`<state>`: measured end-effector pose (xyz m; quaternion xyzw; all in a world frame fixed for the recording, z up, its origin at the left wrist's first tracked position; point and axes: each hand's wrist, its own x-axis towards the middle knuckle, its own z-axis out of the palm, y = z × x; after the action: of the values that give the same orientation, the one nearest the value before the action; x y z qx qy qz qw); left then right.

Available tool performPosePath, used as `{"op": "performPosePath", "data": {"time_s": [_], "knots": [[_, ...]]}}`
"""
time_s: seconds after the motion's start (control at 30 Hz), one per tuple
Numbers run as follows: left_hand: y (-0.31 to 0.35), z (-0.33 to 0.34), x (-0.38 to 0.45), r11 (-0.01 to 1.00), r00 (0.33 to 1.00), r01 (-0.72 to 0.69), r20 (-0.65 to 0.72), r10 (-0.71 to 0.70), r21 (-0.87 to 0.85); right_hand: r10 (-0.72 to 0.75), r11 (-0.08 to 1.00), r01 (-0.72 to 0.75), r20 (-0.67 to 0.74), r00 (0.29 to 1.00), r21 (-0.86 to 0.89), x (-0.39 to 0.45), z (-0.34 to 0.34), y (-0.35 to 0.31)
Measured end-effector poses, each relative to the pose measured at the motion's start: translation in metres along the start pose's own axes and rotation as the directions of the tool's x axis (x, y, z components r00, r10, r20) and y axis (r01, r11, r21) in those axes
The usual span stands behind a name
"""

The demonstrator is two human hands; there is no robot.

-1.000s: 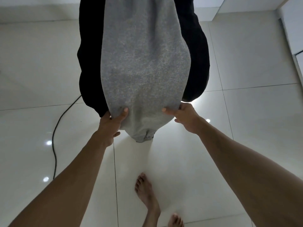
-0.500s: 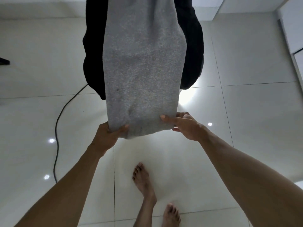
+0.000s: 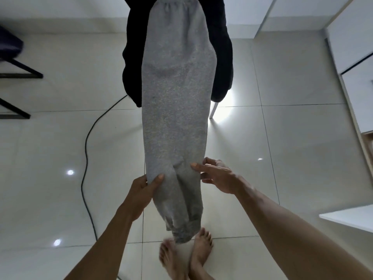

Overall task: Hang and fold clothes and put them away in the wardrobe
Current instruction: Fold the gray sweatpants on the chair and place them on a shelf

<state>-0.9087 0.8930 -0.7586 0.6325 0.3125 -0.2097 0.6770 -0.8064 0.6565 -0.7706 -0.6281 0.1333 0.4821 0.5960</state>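
Left hand: the left hand (image 3: 141,190) pinches the left edge of the grey sweatpants (image 3: 175,110), thumb on the front, fingers tucked behind the cloth.
Right hand: the right hand (image 3: 219,176) is at the right edge, thumb laid on the front and the fingers curled behind; it appears to grasp the cloth, though the hold looks lighter than the left one.
Sweatpants: they hang lengthwise from 12 o'clock, elastic waistband at the top, cuffed ankles dangling at 6 o'clock just above the bare feet (image 3: 187,253).
Change: half a second ago both hands held the very bottom edge; now they sit higher up the legs, and a long stretch with the cuffs hangs free below them. More of the garment shows, waistband included.
Meaning: judging by this, the pants are being drawn out and smoothed to full length, a preparation for folding; nothing is folded or put away yet.
Behind: a black garment (image 3: 222,63) hangs at 12 o'clock behind the grey cloth, a white leg (image 3: 213,110) showing beneath it at 1 o'clock.
Hidden: the waistband's support is cut off by the top edge; the fingers behind the cloth are unseen.
Around: a black cable (image 3: 86,154) runs over the tiled floor at 9 o'clock; white cabinet fronts (image 3: 351,47) at 2 o'clock may be the wardrobe, I cannot tell.
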Motion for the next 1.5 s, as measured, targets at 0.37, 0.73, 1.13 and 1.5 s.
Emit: {"op": "performPosePath", "data": {"time_s": [0.37, 0.73, 1.13, 1.5], "knots": [[-0.005, -0.003, -0.045, 0.98, 0.978, 0.113, -0.155, -0.139, -0.165, -0.029, 0.981, 0.036, -0.04, 0.999, 0.189, -0.056, 0.044, 0.043], [-0.025, 0.022, -0.104, 0.949, 0.952, 0.29, -0.069, -0.3, -0.127, -0.011, 0.994, 0.024, -0.125, 0.992, 0.103, -0.1, 0.081, 0.072], [-0.018, 0.026, -0.109, 0.89, 0.879, 0.452, -0.138, -0.456, -0.062, -0.035, 0.98, 0.071, -0.191, 0.981, 0.188, -0.114, 0.097, 0.082], [-0.017, 0.03, -0.114, 0.907, 0.918, 0.362, -0.088, -0.387, -0.217, 0.064, 0.958, 0.006, -0.235, 0.97, 0.285, -0.125, 0.091, 0.075]]}}
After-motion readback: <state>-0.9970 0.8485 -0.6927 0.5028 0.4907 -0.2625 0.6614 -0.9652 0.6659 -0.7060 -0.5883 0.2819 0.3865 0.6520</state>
